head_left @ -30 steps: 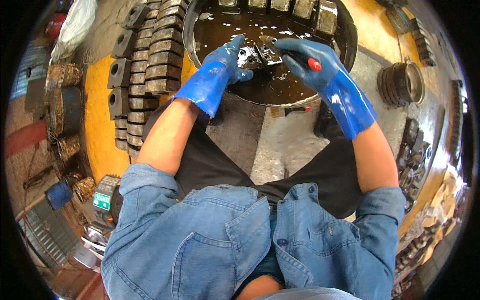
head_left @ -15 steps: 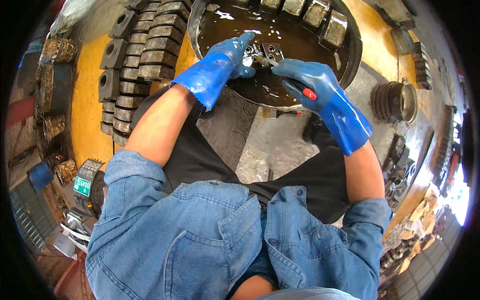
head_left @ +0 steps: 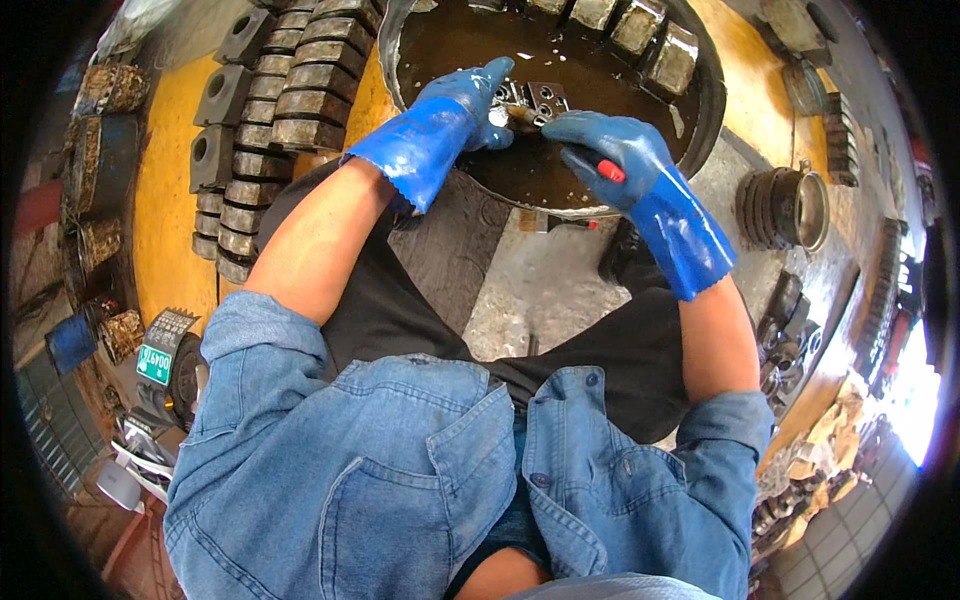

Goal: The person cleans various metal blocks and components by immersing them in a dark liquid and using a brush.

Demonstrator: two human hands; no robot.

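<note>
Both hands wear wet blue rubber gloves over a round tub (head_left: 712, 95) of brown liquid. My left hand (head_left: 466, 104) is closed on the left side of a metal block (head_left: 546, 96) with round holes, held over the liquid; part of the block is hidden by the glove. My right hand (head_left: 618, 148) grips a brush (head_left: 611, 171), whose red handle end sticks out by the wrist. The brush's bristle end is at the block's near side, small in the picture. A second brush (head_left: 560, 223) with a red-tipped handle lies on the floor just below the tub's near rim.
Several block-shaped metal parts (head_left: 668, 58) stand inside the tub's far right edge. Rows of dark metal blocks (head_left: 320, 95) line a yellow surface on the left. A ribbed metal cylinder (head_left: 785, 208) stands to the right, with more metal parts (head_left: 785, 350) below it.
My right hand and the brush have shifted slightly left and up along the block. My left hand keeps its hold in nearly the same place. The whole view has shifted a little.
</note>
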